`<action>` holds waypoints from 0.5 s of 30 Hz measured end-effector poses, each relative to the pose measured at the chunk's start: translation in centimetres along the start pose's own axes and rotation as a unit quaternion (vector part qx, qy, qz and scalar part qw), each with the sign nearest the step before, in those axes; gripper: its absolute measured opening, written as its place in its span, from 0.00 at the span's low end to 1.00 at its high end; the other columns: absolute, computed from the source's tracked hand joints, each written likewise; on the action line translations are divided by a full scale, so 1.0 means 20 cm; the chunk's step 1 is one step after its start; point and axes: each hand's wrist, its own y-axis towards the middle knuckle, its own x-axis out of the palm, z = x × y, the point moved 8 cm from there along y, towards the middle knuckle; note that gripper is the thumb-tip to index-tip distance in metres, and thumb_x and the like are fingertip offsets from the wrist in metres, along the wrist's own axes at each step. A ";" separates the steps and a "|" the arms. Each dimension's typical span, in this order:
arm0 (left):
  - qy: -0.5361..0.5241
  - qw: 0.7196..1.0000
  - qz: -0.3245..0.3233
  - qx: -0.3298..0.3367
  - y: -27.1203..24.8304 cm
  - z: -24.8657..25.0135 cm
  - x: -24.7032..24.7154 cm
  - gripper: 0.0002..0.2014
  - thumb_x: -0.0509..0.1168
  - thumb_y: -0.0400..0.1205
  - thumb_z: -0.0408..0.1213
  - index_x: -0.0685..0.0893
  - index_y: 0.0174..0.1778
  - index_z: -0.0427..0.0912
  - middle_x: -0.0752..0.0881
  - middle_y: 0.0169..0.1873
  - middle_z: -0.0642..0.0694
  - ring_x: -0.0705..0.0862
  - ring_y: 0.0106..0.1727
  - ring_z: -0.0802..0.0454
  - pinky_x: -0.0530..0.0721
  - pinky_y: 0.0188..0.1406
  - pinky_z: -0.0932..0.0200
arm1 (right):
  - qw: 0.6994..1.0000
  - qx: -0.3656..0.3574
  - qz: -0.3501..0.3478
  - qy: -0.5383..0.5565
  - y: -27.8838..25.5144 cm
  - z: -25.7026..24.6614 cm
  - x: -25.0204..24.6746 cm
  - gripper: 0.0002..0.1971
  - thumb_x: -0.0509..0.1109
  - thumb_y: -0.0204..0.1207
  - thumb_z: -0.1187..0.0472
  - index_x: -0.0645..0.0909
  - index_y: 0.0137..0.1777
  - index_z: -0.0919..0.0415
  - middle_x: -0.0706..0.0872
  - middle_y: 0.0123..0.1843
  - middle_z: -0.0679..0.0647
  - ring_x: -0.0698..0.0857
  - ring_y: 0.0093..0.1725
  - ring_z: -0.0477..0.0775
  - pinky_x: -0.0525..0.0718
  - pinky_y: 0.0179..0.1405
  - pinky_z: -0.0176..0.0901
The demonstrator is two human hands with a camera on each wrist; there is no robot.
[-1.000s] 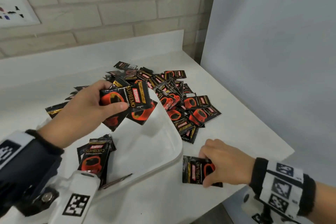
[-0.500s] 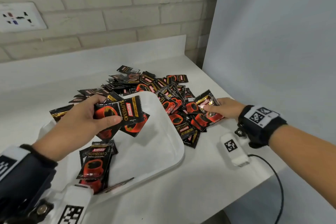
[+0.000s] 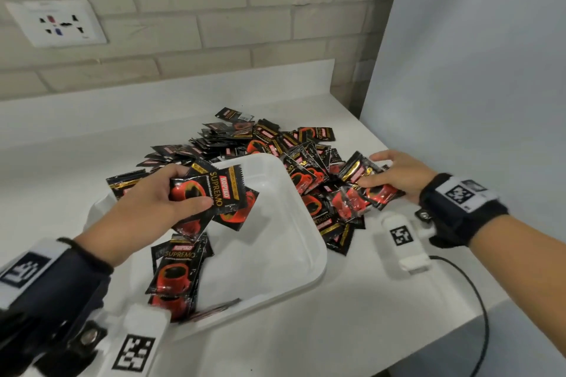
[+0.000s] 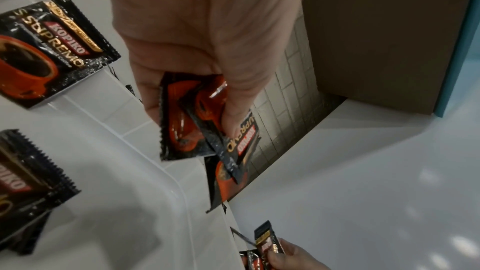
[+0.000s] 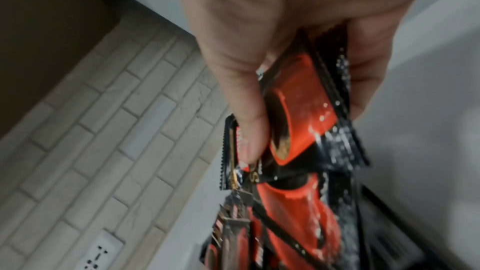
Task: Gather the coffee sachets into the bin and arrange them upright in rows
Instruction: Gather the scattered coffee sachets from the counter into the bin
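My left hand [image 3: 171, 193] holds a fan of several black-and-red coffee sachets [image 3: 223, 196] over the left part of the white bin [image 3: 306, 260]; the left wrist view shows the thumb pressed on these sachets [image 4: 192, 126]. A few sachets [image 3: 174, 272] stand leaning at the bin's near-left wall. My right hand [image 3: 373, 174] pinches a sachet [image 3: 358, 168] at the right side of the loose pile [image 3: 269, 144], just right of the bin. In the right wrist view the thumb and fingers hold that sachet [image 5: 298, 110].
The loose sachet pile spreads behind and to the right of the bin on the white counter [image 3: 352, 300]. A brick wall with a socket plate [image 3: 58, 23] stands behind. A grey panel [image 3: 474, 70] borders the right. The counter's edge runs near right.
My right hand left the counter's front edge, carried a sachet to the pile's right side, and now pinches one there. The left hand kept its fan of sachets over the bin.
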 end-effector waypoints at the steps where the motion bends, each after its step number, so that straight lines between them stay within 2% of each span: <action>1: 0.004 1.000 -0.007 -0.013 0.01 -0.02 0.00 0.16 0.75 0.72 0.32 0.79 0.52 0.45 0.90 0.46 0.41 0.89 0.47 0.40 0.83 0.57 0.41 | 1.000 -0.006 -0.010 0.013 -0.02 -0.03 -0.01 0.27 0.76 0.66 0.72 0.74 0.64 0.62 0.84 0.49 0.62 0.85 0.37 0.57 0.86 0.41 0.48; 4: 0.039 0.998 -0.021 -0.048 0.01 -0.07 -0.04 0.18 0.75 0.68 0.37 0.79 0.52 0.47 0.91 0.44 0.43 0.89 0.45 0.43 0.83 0.57 0.44 | 0.998 -0.030 -0.044 0.027 -0.09 -0.12 0.00 0.17 0.73 0.67 0.72 0.79 0.56 0.65 0.86 0.47 0.62 0.85 0.38 0.56 0.88 0.30 0.38; 6: 0.065 0.995 -0.023 -0.069 0.01 -0.10 -0.09 0.16 0.72 0.69 0.37 0.79 0.52 0.46 0.90 0.42 0.44 0.88 0.42 0.46 0.83 0.52 0.51 | 0.997 -0.048 -0.053 0.035 -0.13 -0.18 0.01 0.14 0.74 0.63 0.70 0.81 0.50 0.63 0.87 0.45 0.62 0.86 0.36 0.55 0.87 0.27 0.35; 8: 0.107 0.990 -0.035 -0.088 0.00 -0.13 -0.13 0.11 0.68 0.76 0.31 0.77 0.53 0.43 0.88 0.40 0.44 0.85 0.39 0.48 0.80 0.45 0.55 | 0.993 -0.073 -0.064 0.060 -0.17 -0.24 0.04 0.18 0.75 0.58 0.67 0.82 0.51 0.63 0.88 0.46 0.62 0.88 0.34 0.54 0.88 0.30 0.36; 11: 0.202 0.970 -0.078 -0.115 -0.01 -0.20 -0.16 0.14 0.66 0.77 0.33 0.75 0.58 0.46 0.84 0.38 0.45 0.81 0.37 0.51 0.77 0.39 0.59 | 0.986 -0.109 -0.101 0.075 -0.21 -0.34 0.14 0.25 0.74 0.56 0.63 0.81 0.57 0.61 0.88 0.51 0.63 0.88 0.45 0.59 0.87 0.44 0.44; 13: 0.258 0.947 -0.136 -0.137 -0.04 -0.25 -0.12 0.18 0.67 0.76 0.37 0.72 0.61 0.48 0.82 0.37 0.48 0.79 0.33 0.56 0.75 0.31 0.66 | 0.979 -0.129 -0.146 0.055 -0.27 -0.40 0.27 0.23 0.74 0.59 0.62 0.81 0.57 0.59 0.88 0.52 0.61 0.88 0.48 0.59 0.87 0.45 0.43; 15: 0.321 0.913 -0.199 -0.157 -0.07 -0.33 -0.06 0.19 0.65 0.78 0.36 0.70 0.64 0.47 0.80 0.39 0.52 0.77 0.33 0.60 0.73 0.28 0.71 | 0.969 -0.152 -0.194 -0.020 -0.34 -0.43 0.44 0.15 0.73 0.67 0.64 0.80 0.54 0.58 0.88 0.50 0.56 0.88 0.46 0.54 0.88 0.42 0.38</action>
